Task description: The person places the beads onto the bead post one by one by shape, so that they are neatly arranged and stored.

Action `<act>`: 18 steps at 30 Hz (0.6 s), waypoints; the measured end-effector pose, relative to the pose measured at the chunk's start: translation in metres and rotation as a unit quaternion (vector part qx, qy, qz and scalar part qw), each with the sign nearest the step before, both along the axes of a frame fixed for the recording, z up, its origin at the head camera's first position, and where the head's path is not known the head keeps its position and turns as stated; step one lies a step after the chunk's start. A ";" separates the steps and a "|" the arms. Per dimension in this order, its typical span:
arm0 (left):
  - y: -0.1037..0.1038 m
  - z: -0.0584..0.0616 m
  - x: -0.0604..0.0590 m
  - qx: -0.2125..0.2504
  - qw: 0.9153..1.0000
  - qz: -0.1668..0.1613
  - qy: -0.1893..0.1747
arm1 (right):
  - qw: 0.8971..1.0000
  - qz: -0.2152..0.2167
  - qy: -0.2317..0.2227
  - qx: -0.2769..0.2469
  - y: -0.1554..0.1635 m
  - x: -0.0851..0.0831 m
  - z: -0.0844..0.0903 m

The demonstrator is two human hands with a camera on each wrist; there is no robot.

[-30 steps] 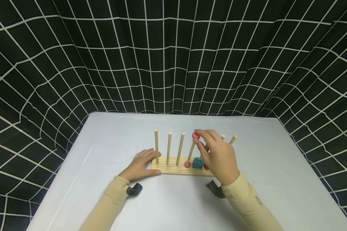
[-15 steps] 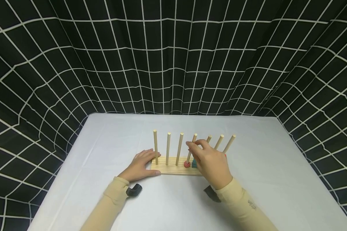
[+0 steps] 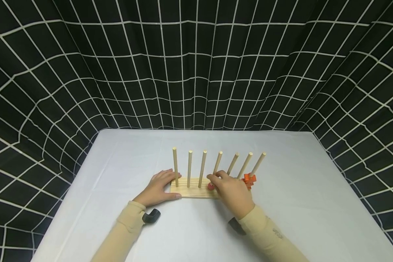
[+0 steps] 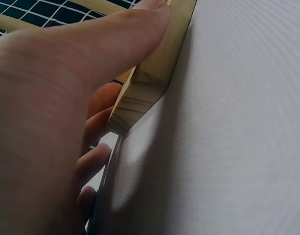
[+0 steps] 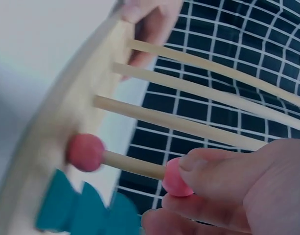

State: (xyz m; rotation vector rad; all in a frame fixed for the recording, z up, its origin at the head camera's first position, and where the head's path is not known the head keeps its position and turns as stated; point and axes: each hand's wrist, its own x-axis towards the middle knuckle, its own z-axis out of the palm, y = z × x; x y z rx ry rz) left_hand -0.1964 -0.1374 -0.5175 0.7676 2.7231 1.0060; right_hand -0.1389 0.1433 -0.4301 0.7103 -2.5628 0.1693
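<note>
A wooden base (image 3: pixel 193 192) with seven upright pegs lies on the white table. My left hand (image 3: pixel 163 186) grips its left end, thumb along the front edge (image 4: pixel 150 83) and fingers behind. My right hand (image 3: pixel 216 180) is low at the fourth peg (image 3: pixel 218 160) and pinches a pink bead (image 5: pixel 175 178) threaded on that peg. A second pink bead (image 5: pixel 85 152) sits at the peg's foot, a short gap below the held one. A teal block (image 5: pixel 86 210) stands on the neighbouring peg. An orange piece (image 3: pixel 249 179) sits low on the right-hand pegs.
The white table (image 3: pixel 124 163) is walled on three sides by a black curtain with a white grid (image 3: pixel 196 72). Black wrist mounts (image 3: pixel 151 215) show under both sleeves. The three left pegs (image 3: pixel 189 167) carry nothing.
My right hand has slid the pink bead from the top of the fourth peg down close to the base. The orange piece has come into sight. My left hand has stayed put.
</note>
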 end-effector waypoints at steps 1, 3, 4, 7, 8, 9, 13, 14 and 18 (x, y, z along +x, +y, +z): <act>0.000 0.000 0.000 -0.001 1.000 0.000 0.000 | 1.000 0.000 -0.001 0.000 0.000 0.000 -0.003; 0.000 0.000 0.000 0.000 1.000 0.001 -0.002 | 1.000 0.000 -0.002 -0.002 -0.001 -0.001 -0.010; 0.000 0.000 0.000 -0.001 1.000 0.002 -0.002 | 1.000 0.001 -0.002 -0.006 -0.001 -0.001 -0.013; 0.000 -0.002 -0.001 -0.002 1.000 0.003 0.000 | 1.000 0.004 -0.001 -0.013 -0.002 -0.003 -0.021; 0.000 -0.003 -0.001 -0.002 1.000 0.003 0.001 | 1.000 0.006 0.000 -0.015 -0.002 -0.003 -0.023; 0.000 -0.004 -0.001 -0.002 1.000 0.004 0.001 | 1.000 0.008 0.003 -0.014 -0.002 -0.003 -0.025; 0.000 -0.006 -0.002 0.000 1.000 0.004 0.006 | 1.000 0.014 0.008 -0.012 -0.002 -0.003 -0.029; 0.000 -0.007 -0.002 0.000 1.000 0.005 0.007 | 1.000 0.015 0.009 -0.010 -0.002 -0.003 -0.030; -0.001 -0.008 -0.002 -0.001 1.000 0.006 0.010 | 1.000 0.017 0.015 -0.007 -0.003 -0.003 -0.031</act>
